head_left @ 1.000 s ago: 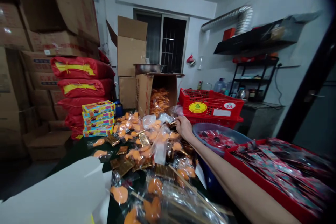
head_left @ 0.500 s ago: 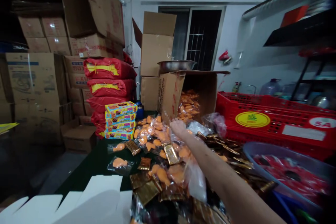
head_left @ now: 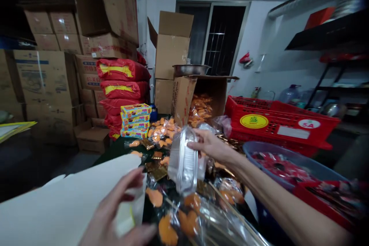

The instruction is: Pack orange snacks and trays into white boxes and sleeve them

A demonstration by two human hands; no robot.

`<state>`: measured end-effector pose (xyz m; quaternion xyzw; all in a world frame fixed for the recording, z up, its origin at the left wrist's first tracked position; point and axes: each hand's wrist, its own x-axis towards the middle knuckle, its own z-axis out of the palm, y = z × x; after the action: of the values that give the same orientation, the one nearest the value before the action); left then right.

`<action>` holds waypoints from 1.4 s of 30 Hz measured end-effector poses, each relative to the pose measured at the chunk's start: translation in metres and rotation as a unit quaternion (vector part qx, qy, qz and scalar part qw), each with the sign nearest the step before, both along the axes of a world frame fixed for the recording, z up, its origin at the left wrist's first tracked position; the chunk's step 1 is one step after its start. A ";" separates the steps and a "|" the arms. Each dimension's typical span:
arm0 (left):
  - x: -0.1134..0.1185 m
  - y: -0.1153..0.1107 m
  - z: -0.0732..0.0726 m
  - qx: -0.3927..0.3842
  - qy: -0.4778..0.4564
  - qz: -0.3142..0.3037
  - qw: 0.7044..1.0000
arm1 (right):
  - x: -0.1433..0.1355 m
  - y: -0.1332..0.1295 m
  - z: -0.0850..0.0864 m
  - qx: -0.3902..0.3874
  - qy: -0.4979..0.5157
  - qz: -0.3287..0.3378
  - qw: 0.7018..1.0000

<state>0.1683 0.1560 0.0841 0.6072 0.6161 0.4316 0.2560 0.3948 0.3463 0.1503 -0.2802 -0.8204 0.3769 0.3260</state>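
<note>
A clear plastic tray (head_left: 182, 161), possibly several nested together, is gripped at its upper right edge by my right hand (head_left: 206, 144), above the middle of the table. My left hand (head_left: 115, 215) is at the lower left, slightly blurred, fingers spread and curved with nothing in them, beside a white cardboard sheet (head_left: 72, 200). Orange drumstick-shaped pieces in clear wrappers (head_left: 163, 132) and gold foil packets (head_left: 157, 173) lie heaped beneath and around the tray. Long clear plastic packaging (head_left: 221, 215) with thin sticks lies nearest me.
Small yellow-and-blue boxes (head_left: 135, 121) are stacked at the table's back left, by red sacks (head_left: 123, 88). An open carton (head_left: 181, 98) holds more orange pieces. On the right stand a red crate (head_left: 276, 123) and a blue tub (head_left: 248, 148) of red packets.
My right hand has drawn back from near the carton and now holds the clear tray. My left hand has come into view at the lower left. The white cardboard has shifted upward.
</note>
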 end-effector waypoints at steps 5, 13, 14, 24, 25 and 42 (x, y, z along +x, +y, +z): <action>0.065 0.014 0.013 -0.018 -0.350 -0.230 0.908 | -0.046 -0.069 -0.039 -0.076 0.109 0.038 0.990; 0.063 0.002 -0.005 -0.039 -0.534 -0.178 0.826 | -0.044 -0.092 -0.054 0.090 -0.069 -0.216 0.970; 0.064 0.003 -0.005 -0.026 -0.520 -0.174 0.836 | -0.041 -0.099 -0.052 0.092 -0.028 -0.248 0.964; 0.077 -0.001 -0.013 -0.002 -0.430 -0.198 0.881 | -0.028 -0.142 -0.053 -0.249 0.208 0.035 0.945; 0.078 -0.003 -0.013 -0.009 -0.438 -0.205 0.875 | -0.029 -0.142 -0.056 -0.271 0.236 0.054 0.932; 0.040 -0.023 -0.013 -0.019 -0.385 -0.087 0.918 | 0.005 -0.077 -0.078 0.200 0.119 -0.257 0.938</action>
<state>0.2083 0.1330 0.0714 0.4401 0.4226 0.5962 0.5218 0.3997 0.2697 0.0720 -0.3638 -0.7337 0.1394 0.5568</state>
